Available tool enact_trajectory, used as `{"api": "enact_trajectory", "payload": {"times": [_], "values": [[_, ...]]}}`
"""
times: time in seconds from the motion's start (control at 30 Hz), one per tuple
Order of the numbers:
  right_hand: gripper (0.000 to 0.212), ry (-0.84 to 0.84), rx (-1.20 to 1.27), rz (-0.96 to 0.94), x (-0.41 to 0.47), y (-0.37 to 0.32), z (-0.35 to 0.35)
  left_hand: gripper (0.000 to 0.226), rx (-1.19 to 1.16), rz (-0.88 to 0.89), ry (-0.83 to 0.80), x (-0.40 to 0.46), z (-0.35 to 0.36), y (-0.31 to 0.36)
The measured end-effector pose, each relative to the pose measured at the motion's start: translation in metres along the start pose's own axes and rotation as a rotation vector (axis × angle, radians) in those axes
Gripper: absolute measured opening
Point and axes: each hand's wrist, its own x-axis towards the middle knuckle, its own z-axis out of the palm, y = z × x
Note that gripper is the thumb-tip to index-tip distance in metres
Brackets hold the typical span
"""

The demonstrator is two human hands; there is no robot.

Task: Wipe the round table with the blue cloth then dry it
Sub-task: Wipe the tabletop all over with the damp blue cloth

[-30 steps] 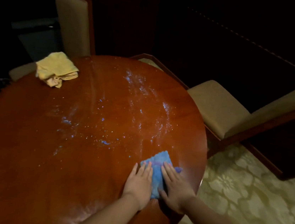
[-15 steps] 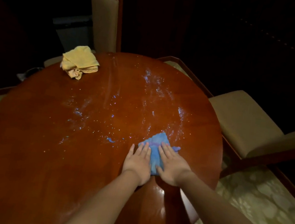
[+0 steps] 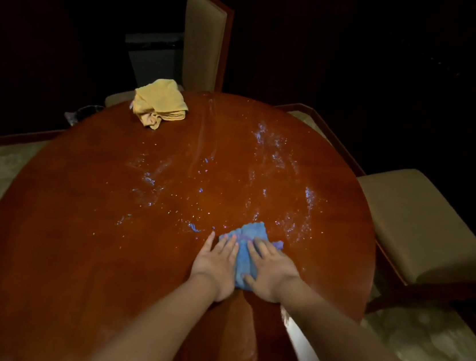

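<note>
On the near right of the round wooden desk (image 3: 79, 244), a folded blue cloth (image 3: 248, 241) lies under both flat palms: left hand (image 3: 216, 263) and right hand (image 3: 272, 271), fingers straight, each grip released, only pressing. Droplets glisten beyond. A yellow cloth (image 3: 159, 103) sits far-left. The blue cloth looks soft, light and limp; pressing flat probably works best.

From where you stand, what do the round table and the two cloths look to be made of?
The table looks like reddish wood with a glossy varnish: grain shows and wet streaks glint on it. The blue cloth under both hands looks like fuzzy microfibre or terry, with a nubby edge. The yellow cloth seems a soft woven towel, crumpled in folds.
</note>
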Motion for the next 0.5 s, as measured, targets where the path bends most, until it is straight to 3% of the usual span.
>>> {"api": "enact_trajectory", "payload": {"times": [0.17, 0.37, 0.5], "values": [[0.076, 0.006, -0.013, 0.027, 0.008, -0.009, 0.001, 0.069, 0.011, -0.02, -0.01, 0.0, -0.004, -0.006], [0.079, 0.017, -0.057, -0.027, -0.063, -0.041, 0.024, 0.072, 0.152, 0.136, 0.014, -0.057, 0.025, 0.018], [0.08, 0.006, -0.079, -0.053, -0.066, -0.055, 0.028, 0.073, 0.124, 0.139, -0.003, -0.073, 0.039, 0.016]]}}
